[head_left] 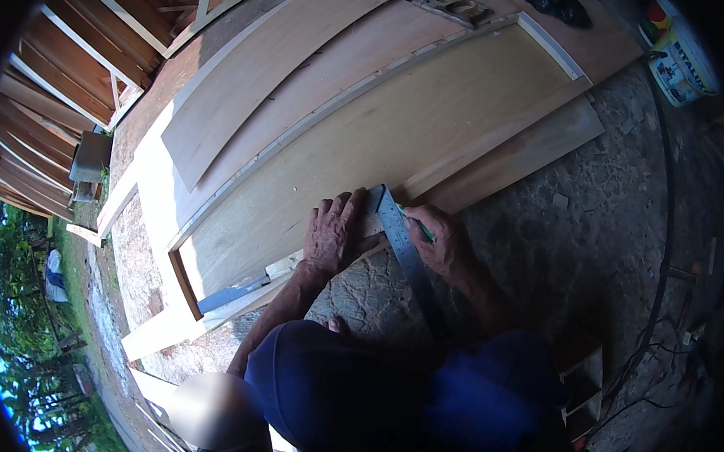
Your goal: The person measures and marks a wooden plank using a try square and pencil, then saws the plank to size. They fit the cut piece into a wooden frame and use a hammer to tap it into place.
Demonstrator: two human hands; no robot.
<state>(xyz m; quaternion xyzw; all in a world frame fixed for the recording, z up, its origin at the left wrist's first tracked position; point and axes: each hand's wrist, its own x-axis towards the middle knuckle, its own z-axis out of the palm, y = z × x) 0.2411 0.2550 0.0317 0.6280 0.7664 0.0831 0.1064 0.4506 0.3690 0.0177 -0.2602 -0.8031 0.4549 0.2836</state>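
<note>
At the near edge of the wide plywood panel, a steel square lies with its blade running off the wood over the rough concrete floor. The left hand presses flat on the panel edge just left of the square, fingers spread wide. The right hand, just right of the blade, is closed on a green pencil whose tip meets the square. Farther left, a long bent board overlaps the panel. At the far right stands a white paint bucket.
</note>
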